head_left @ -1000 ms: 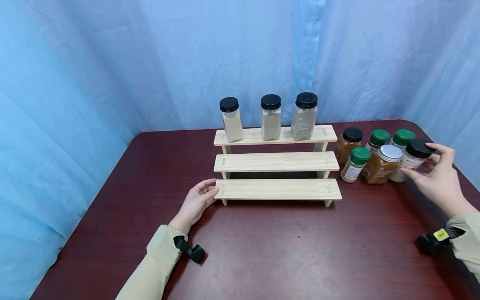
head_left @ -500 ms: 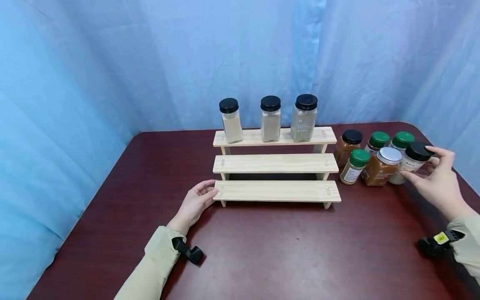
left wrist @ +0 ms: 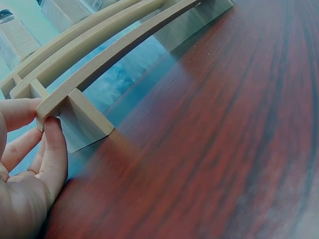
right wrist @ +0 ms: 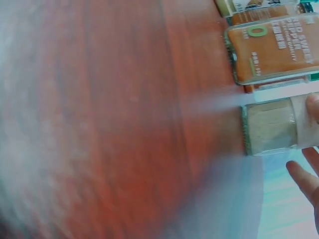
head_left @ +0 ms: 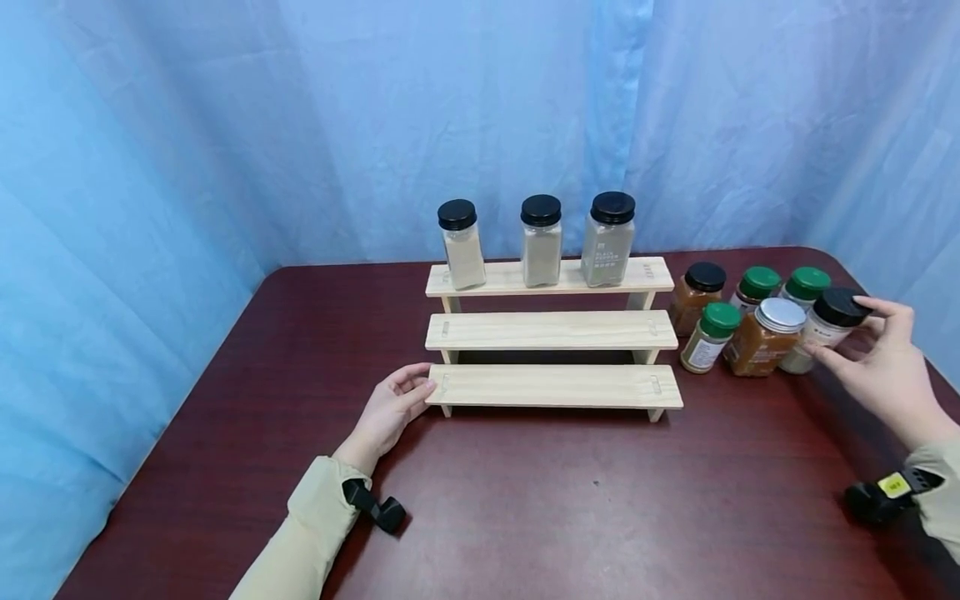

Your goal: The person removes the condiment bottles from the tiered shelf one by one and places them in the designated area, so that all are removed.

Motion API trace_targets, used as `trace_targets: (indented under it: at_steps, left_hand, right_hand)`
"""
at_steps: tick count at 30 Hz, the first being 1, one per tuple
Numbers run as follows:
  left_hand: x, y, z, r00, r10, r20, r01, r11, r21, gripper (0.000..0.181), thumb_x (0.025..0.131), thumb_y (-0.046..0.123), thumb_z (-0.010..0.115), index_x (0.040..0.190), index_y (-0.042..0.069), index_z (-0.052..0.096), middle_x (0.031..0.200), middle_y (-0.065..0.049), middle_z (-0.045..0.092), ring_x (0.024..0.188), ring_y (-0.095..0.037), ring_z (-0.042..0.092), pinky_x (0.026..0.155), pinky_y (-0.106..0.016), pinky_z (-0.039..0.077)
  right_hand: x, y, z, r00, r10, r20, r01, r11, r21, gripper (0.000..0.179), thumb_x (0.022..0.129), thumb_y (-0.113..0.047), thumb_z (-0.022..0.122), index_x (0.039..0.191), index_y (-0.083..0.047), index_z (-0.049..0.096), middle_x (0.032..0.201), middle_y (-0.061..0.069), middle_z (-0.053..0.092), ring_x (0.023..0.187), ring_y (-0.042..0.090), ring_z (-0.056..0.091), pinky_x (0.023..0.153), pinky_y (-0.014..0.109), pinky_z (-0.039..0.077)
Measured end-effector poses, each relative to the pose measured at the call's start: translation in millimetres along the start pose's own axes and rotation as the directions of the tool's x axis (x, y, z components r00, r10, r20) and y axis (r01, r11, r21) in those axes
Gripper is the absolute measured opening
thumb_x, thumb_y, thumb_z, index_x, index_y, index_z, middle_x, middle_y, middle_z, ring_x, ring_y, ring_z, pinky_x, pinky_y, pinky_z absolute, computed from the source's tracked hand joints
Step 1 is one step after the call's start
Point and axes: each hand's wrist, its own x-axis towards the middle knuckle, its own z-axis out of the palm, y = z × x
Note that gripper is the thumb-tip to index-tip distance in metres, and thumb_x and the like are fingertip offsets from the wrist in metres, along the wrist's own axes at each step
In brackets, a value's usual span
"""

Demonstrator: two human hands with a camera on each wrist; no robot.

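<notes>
My left hand [head_left: 386, 417] pinches the left end of the lowest shelf of a three-tier wooden spice rack [head_left: 551, 331]. In the left wrist view, thumb and fingers [left wrist: 55, 149] meet around the board's end, just beside its leg. On the far right, my right hand [head_left: 888, 367] holds a black-lidded spice jar [head_left: 821, 332], thumb against its side and a finger on the lid. Pale powder fills the jar's lower part [right wrist: 271, 127] in the right wrist view. Close to its left stands an orange-brown spice jar [head_left: 763, 343] with a silver lid.
Three black-capped jars [head_left: 541, 242] stand along the rack's top tier. Between rack and right hand are a brown jar with a black lid [head_left: 697, 300] and three green-lidded jars [head_left: 705, 340]. Blue curtains [head_left: 375, 125] hang behind the dark red table [head_left: 525, 517].
The head view has tilted slightly, so everything sits a little lower. My right wrist has shifted slightly right, still holding the jar. The left hand keeps its hold on the rack.
</notes>
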Motion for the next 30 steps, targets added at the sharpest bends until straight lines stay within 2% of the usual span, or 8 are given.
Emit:
trace_targets:
  at_steps: [1,4,11,16,19,22,24,30]
  left_hand:
    - [-0.4,0.0,-0.4,1.000,0.000,-0.004,0.000,1.000,0.000,0.043,0.094,0.000,0.053,0.134,-0.006,0.040,0.087,0.005,0.055,0.076,-0.002,0.059,0.070,-0.016,0.050]
    - [-1.0,0.2,-0.7,1.000,0.007,-0.008,-0.007,1.000,-0.002,0.042,0.094,0.003,0.054,0.134,-0.005,0.041,0.088,0.004,0.055,0.077,-0.002,0.059,0.070,-0.016,0.050]
    - [-0.6,-0.5,1.7,1.000,-0.003,0.001,0.003,1.000,-0.017,0.043,0.094,-0.001,0.053,0.134,-0.006,0.041,0.088,0.004,0.055,0.078,-0.003,0.059,0.072,-0.017,0.051]
    - [-0.5,-0.4,0.5,1.000,0.005,-0.002,-0.005,1.000,-0.019,0.043,0.094,-0.001,0.053,0.134,-0.006,0.041,0.089,0.003,0.055,0.078,-0.004,0.059,0.072,-0.017,0.051]
    - [-0.4,-0.2,0.9,1.000,0.012,0.003,-0.012,1.000,-0.022,0.043,0.093,-0.001,0.053,0.134,-0.007,0.041,0.088,0.004,0.055,0.077,-0.004,0.059,0.072,-0.017,0.050]
    - [-0.2,-0.1,1.6,1.000,0.013,0.004,-0.013,1.000,-0.019,0.043,0.093,-0.001,0.053,0.134,-0.007,0.041,0.088,0.004,0.055,0.077,-0.004,0.058,0.072,-0.017,0.050]
    - [-0.5,-0.1,1.6,1.000,0.010,-0.002,-0.010,1.000,-0.011,0.043,0.094,0.000,0.053,0.134,-0.006,0.041,0.089,0.003,0.055,0.077,-0.003,0.058,0.072,-0.017,0.050]
    - [-0.5,0.1,0.9,1.000,0.007,-0.010,-0.007,1.000,-0.005,0.043,0.094,-0.001,0.053,0.134,-0.005,0.041,0.089,0.004,0.055,0.077,-0.003,0.058,0.071,-0.017,0.050]
  right_hand:
    - [2.6,8,1,1.000,-0.008,0.008,0.007,1.000,0.015,0.081,0.089,-0.008,0.062,0.147,-0.020,0.007,0.122,0.037,0.042,0.089,-0.003,0.061,0.071,0.019,0.054]
    - [10.1,33,2,1.000,-0.019,0.017,0.018,1.000,0.020,0.079,0.090,-0.017,0.063,0.146,-0.029,0.010,0.120,0.028,0.043,0.080,-0.032,0.029,0.057,-0.004,0.033]
    - [27.0,79,-3,0.995,-0.099,0.007,0.098,0.992,0.073,0.073,0.085,-0.009,0.070,0.144,-0.022,0.029,0.113,-0.018,0.038,0.089,-0.027,0.038,0.068,-0.005,0.035]
    - [39.0,94,-10,0.993,-0.109,-0.035,0.109,0.994,0.013,0.072,0.083,-0.015,0.073,0.144,-0.029,0.036,0.131,0.007,0.045,0.127,0.011,0.043,0.107,0.024,0.034]
    - [36.3,63,-23,0.994,-0.027,-0.103,0.035,0.996,0.077,0.067,0.087,-0.017,0.068,0.144,-0.031,0.035,0.135,-0.003,0.045,0.129,0.010,0.042,0.109,0.028,0.034]
    - [26.9,4,-42,0.980,0.041,-0.193,-0.011,0.988,0.154,0.059,0.090,-0.017,0.063,0.142,-0.028,0.038,0.123,-0.026,0.040,0.114,-0.013,0.040,0.101,0.010,0.032]
    - [18.8,-41,-55,0.976,0.077,-0.205,-0.038,0.982,0.187,0.055,0.093,-0.017,0.058,0.143,-0.027,0.037,0.125,-0.026,0.040,0.120,-0.011,0.040,0.108,0.017,0.030]
    - [14.6,-111,-68,0.976,0.030,-0.214,0.007,0.985,0.170,0.050,0.097,-0.018,0.052,0.143,-0.028,0.035,0.121,-0.031,0.037,0.126,-0.007,0.039,0.111,0.023,0.030]
